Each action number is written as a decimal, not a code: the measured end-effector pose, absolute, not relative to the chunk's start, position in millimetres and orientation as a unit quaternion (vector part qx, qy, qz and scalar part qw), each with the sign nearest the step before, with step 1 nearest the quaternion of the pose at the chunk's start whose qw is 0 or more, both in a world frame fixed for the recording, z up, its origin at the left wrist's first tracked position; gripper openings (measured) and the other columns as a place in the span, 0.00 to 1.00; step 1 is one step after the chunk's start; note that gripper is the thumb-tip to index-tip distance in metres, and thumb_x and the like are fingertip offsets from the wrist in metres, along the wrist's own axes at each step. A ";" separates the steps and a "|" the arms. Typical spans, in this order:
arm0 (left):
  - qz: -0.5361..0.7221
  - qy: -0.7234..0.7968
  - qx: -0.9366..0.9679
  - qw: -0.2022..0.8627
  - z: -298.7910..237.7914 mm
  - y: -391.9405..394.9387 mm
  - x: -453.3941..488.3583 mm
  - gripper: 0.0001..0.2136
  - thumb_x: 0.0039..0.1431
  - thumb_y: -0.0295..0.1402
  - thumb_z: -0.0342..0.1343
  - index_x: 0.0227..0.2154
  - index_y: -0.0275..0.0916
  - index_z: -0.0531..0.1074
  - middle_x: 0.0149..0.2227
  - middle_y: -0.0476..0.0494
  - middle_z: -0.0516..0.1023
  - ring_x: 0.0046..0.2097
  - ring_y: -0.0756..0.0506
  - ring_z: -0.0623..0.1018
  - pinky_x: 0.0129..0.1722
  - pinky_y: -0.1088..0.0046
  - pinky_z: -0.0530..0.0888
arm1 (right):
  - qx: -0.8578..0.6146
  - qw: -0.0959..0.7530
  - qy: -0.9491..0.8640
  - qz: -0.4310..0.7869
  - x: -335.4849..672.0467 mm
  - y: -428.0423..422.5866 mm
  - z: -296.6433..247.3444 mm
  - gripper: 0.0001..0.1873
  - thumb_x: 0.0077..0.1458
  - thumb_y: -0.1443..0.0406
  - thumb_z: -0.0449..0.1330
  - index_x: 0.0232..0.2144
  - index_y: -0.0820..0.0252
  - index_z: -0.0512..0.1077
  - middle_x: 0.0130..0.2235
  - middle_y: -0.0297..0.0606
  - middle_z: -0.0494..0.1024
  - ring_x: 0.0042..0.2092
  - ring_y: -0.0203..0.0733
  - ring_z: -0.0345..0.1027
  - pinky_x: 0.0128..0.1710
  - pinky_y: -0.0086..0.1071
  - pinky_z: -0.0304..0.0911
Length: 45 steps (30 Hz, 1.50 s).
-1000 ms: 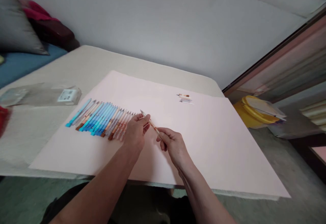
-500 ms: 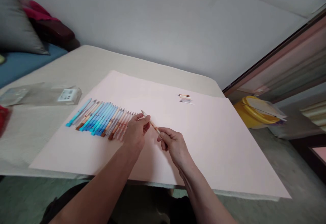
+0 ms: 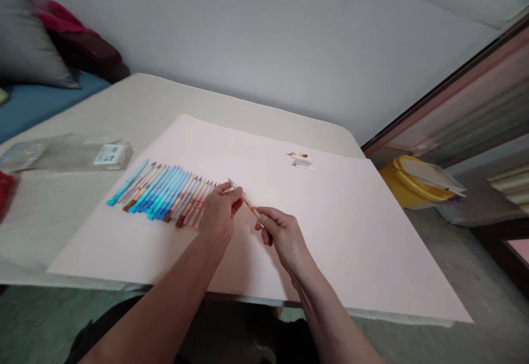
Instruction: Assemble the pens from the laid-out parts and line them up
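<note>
Both hands hold one slim orange and clear pen [image 3: 247,201] just above a large pale pink sheet [image 3: 351,231]. My left hand [image 3: 219,218] pinches the pen near its tip end, and my right hand [image 3: 283,237] grips its rear end. The pen slants from upper left to lower right. Immediately left of my left hand lies a tidy row of several pens [image 3: 163,193], blue ones on the left and orange and clear ones on the right, side by side on the sheet.
A few small pen parts [image 3: 300,160] lie at the sheet's far side. A clear plastic package [image 3: 61,154] rests on the beige table [image 3: 136,99] to the left. A yellow tub [image 3: 407,185] stands on the floor to the right. Cushions lie at the far left.
Almost nothing: both hands keep hold of the pen and shift it only slightly.
</note>
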<state>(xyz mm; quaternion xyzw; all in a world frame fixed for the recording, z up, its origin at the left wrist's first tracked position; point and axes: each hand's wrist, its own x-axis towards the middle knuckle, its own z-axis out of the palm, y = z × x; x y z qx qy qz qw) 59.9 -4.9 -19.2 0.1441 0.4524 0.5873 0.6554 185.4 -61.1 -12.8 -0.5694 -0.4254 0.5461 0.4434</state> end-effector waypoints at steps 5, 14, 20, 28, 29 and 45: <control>0.592 0.446 0.160 0.652 -15.5 -4.9 58.9 0.14 0.41 0.22 0.62 0.33 0.35 0.69 0.26 0.46 0.74 0.33 0.49 0.75 0.38 0.70 0.71 | -0.563 0.445 -0.426 0.551 186.7 -62.1 -11.8 0.13 0.50 0.61 0.57 0.36 0.63 0.74 0.24 0.31 0.69 0.18 0.28 0.54 0.18 0.27 0.47; 0.586 0.422 0.155 0.674 -18.6 -5.2 59.3 0.08 0.42 0.23 0.61 0.29 0.34 0.71 0.28 0.45 0.74 0.33 0.50 0.75 0.35 0.74 0.71 | -0.544 0.455 -0.390 0.588 186.7 -62.4 -10.3 0.12 0.50 0.62 0.58 0.35 0.63 0.74 0.24 0.32 0.70 0.17 0.27 0.53 0.18 0.27 0.46; 0.594 0.396 0.113 0.691 -19.2 -3.3 56.9 0.04 0.44 0.21 0.60 0.25 0.33 0.71 0.28 0.46 0.73 0.32 0.52 0.74 0.33 0.77 0.71 | -0.515 0.455 -0.344 0.639 198.1 -60.2 -3.3 0.21 0.53 0.54 0.57 0.43 0.63 0.71 0.27 0.38 0.76 0.20 0.31 0.61 0.20 0.27 0.51; 0.606 0.385 0.097 0.690 -20.1 0.2 53.2 0.04 0.46 0.21 0.59 0.25 0.33 0.71 0.28 0.46 0.73 0.32 0.52 0.74 0.33 0.78 0.72 | -0.506 0.412 -0.438 0.619 222.5 -58.7 -2.7 0.17 0.47 0.64 0.64 0.42 0.58 0.74 0.35 0.38 0.77 0.26 0.33 0.68 0.25 0.28 0.56; 0.602 0.383 0.097 0.694 -20.8 -0.1 53.6 0.04 0.46 0.21 0.59 0.25 0.33 0.71 0.28 0.46 0.73 0.32 0.52 0.74 0.33 0.78 0.72 | -0.504 0.406 -0.454 0.612 223.6 -58.7 -3.2 0.17 0.47 0.65 0.64 0.43 0.57 0.74 0.35 0.37 0.77 0.27 0.34 0.68 0.25 0.28 0.56; 0.577 0.375 0.123 0.715 -15.5 -6.3 58.8 0.03 0.47 0.24 0.60 0.25 0.32 0.71 0.26 0.45 0.73 0.29 0.52 0.73 0.30 0.78 0.71 | -0.475 0.442 -0.479 0.591 216.5 -60.1 -8.1 0.13 0.47 0.65 0.65 0.38 0.55 0.77 0.30 0.35 0.77 0.27 0.34 0.68 0.29 0.31 0.61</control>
